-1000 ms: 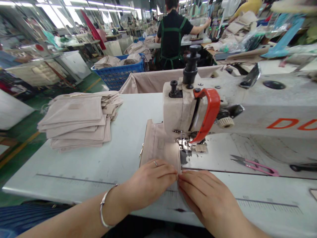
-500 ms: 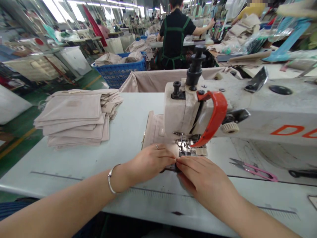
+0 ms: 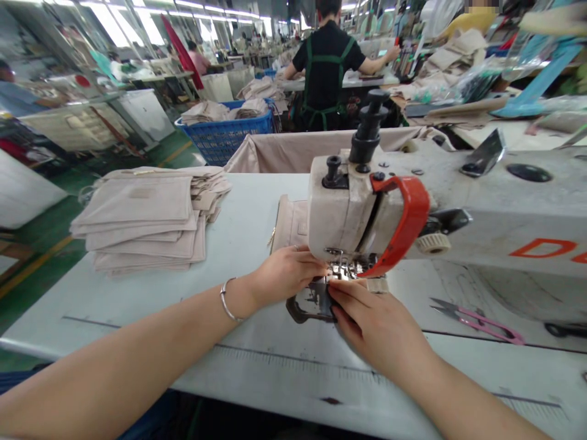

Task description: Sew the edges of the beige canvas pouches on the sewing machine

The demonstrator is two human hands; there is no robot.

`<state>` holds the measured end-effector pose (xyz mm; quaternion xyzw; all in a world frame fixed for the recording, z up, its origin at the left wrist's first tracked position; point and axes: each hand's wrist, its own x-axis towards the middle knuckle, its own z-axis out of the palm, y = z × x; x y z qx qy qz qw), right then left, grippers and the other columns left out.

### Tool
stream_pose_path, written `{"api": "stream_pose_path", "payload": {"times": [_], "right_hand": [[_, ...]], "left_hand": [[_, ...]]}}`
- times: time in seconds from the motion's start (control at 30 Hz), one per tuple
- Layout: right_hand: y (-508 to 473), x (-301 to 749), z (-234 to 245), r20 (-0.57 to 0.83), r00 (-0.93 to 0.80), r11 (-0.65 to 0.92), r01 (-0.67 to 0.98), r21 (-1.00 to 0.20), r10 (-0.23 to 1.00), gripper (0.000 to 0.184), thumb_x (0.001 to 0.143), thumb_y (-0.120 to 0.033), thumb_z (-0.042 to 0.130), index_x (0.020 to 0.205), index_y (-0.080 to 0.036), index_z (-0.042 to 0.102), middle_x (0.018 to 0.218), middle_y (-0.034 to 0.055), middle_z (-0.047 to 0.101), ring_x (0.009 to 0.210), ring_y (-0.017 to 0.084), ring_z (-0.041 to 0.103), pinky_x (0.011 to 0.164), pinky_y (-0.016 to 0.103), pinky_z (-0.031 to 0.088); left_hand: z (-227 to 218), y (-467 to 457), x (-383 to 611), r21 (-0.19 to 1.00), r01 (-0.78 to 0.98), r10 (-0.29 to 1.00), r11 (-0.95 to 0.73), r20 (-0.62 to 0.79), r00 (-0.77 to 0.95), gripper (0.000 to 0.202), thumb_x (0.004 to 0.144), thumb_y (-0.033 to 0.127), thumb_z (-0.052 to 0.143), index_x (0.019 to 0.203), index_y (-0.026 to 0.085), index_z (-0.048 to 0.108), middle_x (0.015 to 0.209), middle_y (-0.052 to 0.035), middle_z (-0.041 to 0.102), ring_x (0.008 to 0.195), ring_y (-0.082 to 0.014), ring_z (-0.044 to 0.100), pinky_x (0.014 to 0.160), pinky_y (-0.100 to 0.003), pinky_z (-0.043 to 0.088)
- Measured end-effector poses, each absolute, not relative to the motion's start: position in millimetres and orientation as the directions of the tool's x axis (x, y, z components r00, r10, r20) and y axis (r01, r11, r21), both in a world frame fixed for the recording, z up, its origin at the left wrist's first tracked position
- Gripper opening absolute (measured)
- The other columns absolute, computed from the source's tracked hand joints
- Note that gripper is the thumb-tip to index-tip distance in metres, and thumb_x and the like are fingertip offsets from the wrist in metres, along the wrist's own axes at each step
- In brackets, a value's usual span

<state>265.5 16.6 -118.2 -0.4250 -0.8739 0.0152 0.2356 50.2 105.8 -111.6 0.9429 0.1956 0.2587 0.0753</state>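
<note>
A beige fabric piece (image 3: 290,222) lies on the table under the head of a pale sewing machine (image 3: 413,201) with a red guard (image 3: 403,226). My left hand (image 3: 287,274) rests on the near end of the fabric, fingers pressed together, right by the presser foot (image 3: 343,269). My right hand (image 3: 373,321) lies just right of it, fingertips at the fabric's edge before the foot. The two hands nearly touch. A bracelet sits on my left wrist.
A stack of beige fabric pieces (image 3: 147,214) lies on the table's left. Pink thread snips (image 3: 477,315) lie to the right, under the machine arm. Behind are a cloth bin (image 3: 298,150), a blue basket (image 3: 227,131) and a person in a black top (image 3: 328,61).
Both hands have moved forward with the fabric toward and under the presser foot. More of the fabric now lies behind the needle, and a dark plate shows in front.
</note>
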Motion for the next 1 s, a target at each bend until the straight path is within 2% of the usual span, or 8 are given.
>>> {"api": "stream_pose_path", "payload": {"times": [0.2, 0.37, 0.5, 0.6, 0.7, 0.8, 0.9, 1.0], "right_hand": [[17, 266, -123, 0.381, -0.529, 0.638, 0.721, -0.269, 0.758, 0.026, 0.093, -0.018, 0.050, 0.114, -0.014, 0.064, 0.121, 0.0065, 0.065, 0.104, 0.025, 0.062, 0.087, 0.041, 0.051], [19, 265, -120, 0.396, -0.527, 0.644, 0.713, -0.276, 0.752, 0.025, 0.093, -0.017, 0.050, 0.112, -0.013, 0.065, 0.118, 0.0075, 0.067, 0.101, 0.025, 0.062, 0.086, 0.042, 0.051], [19, 264, -118, 0.387, -0.516, 0.633, 0.715, -0.297, 0.764, 0.023, 0.092, -0.017, 0.051, 0.109, -0.014, 0.067, 0.114, 0.0070, 0.068, 0.101, 0.025, 0.062, 0.089, 0.042, 0.049], [17, 266, -117, 0.372, -0.517, 0.630, 0.702, -0.331, 0.771, 0.023, 0.092, -0.017, 0.052, 0.108, -0.016, 0.068, 0.115, 0.0056, 0.068, 0.104, 0.024, 0.061, 0.092, 0.041, 0.047], [16, 271, -116, 0.370, -0.537, 0.651, 0.657, -0.379, 0.758, 0.025, 0.091, -0.015, 0.053, 0.110, -0.019, 0.068, 0.116, 0.0046, 0.067, 0.106, 0.024, 0.059, 0.092, 0.040, 0.046], [18, 275, -119, 0.361, -0.547, 0.656, 0.630, -0.416, 0.755, 0.029, 0.088, -0.013, 0.055, 0.113, -0.022, 0.067, 0.112, 0.0045, 0.068, 0.103, 0.023, 0.059, 0.089, 0.039, 0.046], [20, 271, -120, 0.362, -0.543, 0.653, 0.638, -0.409, 0.758, 0.029, 0.086, -0.012, 0.056, 0.110, -0.023, 0.067, 0.105, 0.0041, 0.069, 0.096, 0.021, 0.061, 0.085, 0.038, 0.046], [17, 260, -112, 0.355, -0.581, 0.680, 0.659, -0.321, 0.732, 0.023, 0.084, -0.019, 0.059, 0.105, -0.023, 0.067, 0.102, 0.0036, 0.070, 0.095, 0.019, 0.062, 0.083, 0.034, 0.048]], "left_hand": [[-114, 106, 53, 0.252, 0.385, 0.460, -0.888, 0.501, 0.733, 0.020, 0.090, 0.009, 0.055, 0.094, 0.020, 0.071, 0.092, -0.0016, 0.073, 0.093, -0.0167, 0.068, 0.091, -0.031, 0.053], [-118, 109, 50, 0.247, 0.410, 0.479, -0.878, 0.477, 0.737, 0.020, 0.087, 0.009, 0.058, 0.095, 0.021, 0.072, 0.093, -0.0014, 0.073, 0.090, -0.0174, 0.068, 0.084, -0.030, 0.054], [-116, 109, 50, 0.242, 0.445, 0.507, -0.862, 0.445, 0.738, 0.020, 0.086, 0.010, 0.059, 0.095, 0.021, 0.073, 0.094, -0.0018, 0.073, 0.093, -0.0186, 0.066, 0.086, -0.030, 0.053], [-104, 99, 58, 0.250, 0.555, 0.608, -0.794, 0.368, 0.704, 0.018, 0.085, 0.012, 0.061, 0.093, 0.022, 0.073, 0.091, -0.0016, 0.073, 0.092, -0.0205, 0.066, 0.083, -0.032, 0.054], [-88, 83, 63, 0.306, 0.665, 0.728, -0.681, 0.192, 0.658, 0.016, 0.086, 0.014, 0.059, 0.091, 0.022, 0.072, 0.090, -0.0010, 0.072, 0.085, -0.0199, 0.067, 0.075, -0.030, 0.054], [-79, 69, 55, 0.396, 0.650, 0.727, -0.649, 0.074, 0.682, 0.017, 0.089, 0.017, 0.057, 0.097, 0.024, 0.070, 0.096, 0.0014, 0.072, 0.087, -0.0173, 0.066, 0.080, -0.029, 0.054], [-81, 59, 38, 0.405, 0.572, 0.663, -0.713, 0.125, 0.738, 0.021, 0.095, 0.022, 0.052, 0.108, 0.024, 0.068, 0.109, 0.0006, 0.070, 0.103, -0.0174, 0.063, 0.097, -0.031, 0.049], [-89, 58, 39, 0.347, 0.508, 0.605, -0.788, 0.287, 0.742, 0.026, 0.096, 0.027, 0.048, 0.116, 0.025, 0.064, 0.118, -0.0017, 0.066, 0.107, -0.0177, 0.062, 0.095, -0.030, 0.051]]}}
